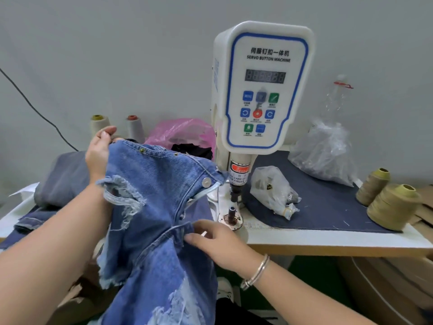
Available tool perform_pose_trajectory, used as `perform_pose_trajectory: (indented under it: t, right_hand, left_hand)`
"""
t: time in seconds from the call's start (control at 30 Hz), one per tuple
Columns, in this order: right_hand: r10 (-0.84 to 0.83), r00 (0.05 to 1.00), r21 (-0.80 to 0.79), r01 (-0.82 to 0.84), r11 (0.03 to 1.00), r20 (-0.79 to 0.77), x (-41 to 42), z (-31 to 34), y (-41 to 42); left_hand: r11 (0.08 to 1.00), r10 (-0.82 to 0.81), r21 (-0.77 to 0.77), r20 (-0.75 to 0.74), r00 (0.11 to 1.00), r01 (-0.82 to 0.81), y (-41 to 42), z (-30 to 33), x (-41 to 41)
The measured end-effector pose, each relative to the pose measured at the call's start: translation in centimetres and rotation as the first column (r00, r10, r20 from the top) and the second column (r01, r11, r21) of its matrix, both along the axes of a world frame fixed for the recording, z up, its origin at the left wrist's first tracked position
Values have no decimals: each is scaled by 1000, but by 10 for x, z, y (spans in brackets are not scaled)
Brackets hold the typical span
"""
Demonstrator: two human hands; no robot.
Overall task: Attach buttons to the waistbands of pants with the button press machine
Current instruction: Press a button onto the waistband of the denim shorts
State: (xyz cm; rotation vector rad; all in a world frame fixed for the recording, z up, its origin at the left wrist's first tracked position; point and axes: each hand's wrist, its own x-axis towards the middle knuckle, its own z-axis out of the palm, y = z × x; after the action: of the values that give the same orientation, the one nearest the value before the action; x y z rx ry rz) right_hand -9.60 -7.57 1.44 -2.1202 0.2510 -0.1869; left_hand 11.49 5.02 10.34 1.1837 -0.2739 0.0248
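Olive thread cones stand right of clear plastic bags.

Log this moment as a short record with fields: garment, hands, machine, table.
garment: ripped blue jeans, silver button already on the waistband
left hand: grips the waistband's far end, raised
right hand: pinches the denim near the fly
machine: button press, lower die bare
table: thread cones, plastic bags
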Motion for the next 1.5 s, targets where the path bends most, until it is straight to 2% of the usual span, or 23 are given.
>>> perform_pose_trajectory:
  t: [0.1,0.2,0.23,0.3,0.33,0.37,0.43,0.47,0.53,0.63,0.73,0.9,1.03,1.1,1.13,1.2,1.23,1.27,1.3,1.37,1.4,1.43,1.5]
  right_hand:
    - [-38,993,-18,40,999,114,8,10,0]
    - [-169,962,128,144,981,215,18,24,-5]
    - [-207,946,156,172,973,248,23,30,-7]
    - [-251,917,150,213,965,309,34,43,-8]
    - [-257,906,136,223,965,337,38,49,-9]
    - [-254,897,125,223,967,361,41,55,-9]
    - [-229,894,121,197,973,386,42,62,-9]
    - [-214,897,124,179,976,388,40,63,-8]
    - [-201,890,139,157,978,409,26,56,-6]
    - [-224,838,58,226,972,497,-8,32,-5]
    - [-225,811,-63,305,950,539,-39,6,-4]
    - [-234,875,-335,391,857,424,-49,-7,-12]
    - [-208,901,-315,338,887,382,-39,3,-22]
    - [-196,882,-221,313,924,429,-37,12,-33]
    - [-204,862,-171,313,934,463,-38,15,-41]
    - [-188,837,-135,295,946,514,-42,17,-58]
    - [-163,844,-156,277,948,511,-44,16,-65]
    - [-141,858,-176,257,950,494,-45,15,-70]
    - [-126,873,-182,236,954,472,-46,13,-73]
    - [-99,888,-161,189,969,449,-46,11,-76]
    - [-83,888,-157,171,973,452,-47,10,-78]
    - [-68,887,-164,159,974,456,-48,11,-78]
    - [-38,884,-184,139,973,465,-51,11,-80]
  left_hand:
    - [958,124,249,100,987,-145,9,-2,5]
    - [777,138,551,323,936,-305,18,-3,8]
    - [768,68,563,403,913,-305,18,-2,3]
    - [785,-243,606,488,838,-125,13,5,-18]
    - [699,-460,716,454,763,-4,8,6,-31]
    - [539,-642,840,359,677,65,2,6,-43]
    - [231,-802,973,204,561,-24,-7,-7,-56]
    - [179,-808,975,222,546,-132,-9,-16,-56]
    - [287,-760,948,313,569,-139,-8,-30,-52]
    - [466,-694,872,254,674,151,-2,-39,-47]
    - [476,-706,835,175,687,277,-3,-42,-44]
    - [530,-679,774,145,720,345,-6,-42,-45]
    - [605,-635,701,139,760,378,-8,-37,-53]
    - [514,-683,744,53,729,428,-4,-35,-51]
    - [394,-726,791,-44,686,467,0,-32,-52]
    - [54,-747,812,-353,563,581,7,-30,-54]
    - [-20,-735,775,-440,517,631,6,-30,-57]
    - [8,-731,756,-442,520,654,3,-31,-61]
    - [110,-727,770,-368,579,628,-1,-35,-65]
    - [294,-735,835,-114,668,465,-10,-45,-75]
    - [302,-763,836,-75,641,458,-15,-51,-82]
    - [255,-801,829,-107,589,498,-20,-59,-89]
    - [93,-816,815,-266,512,572,-28,-75,-107]
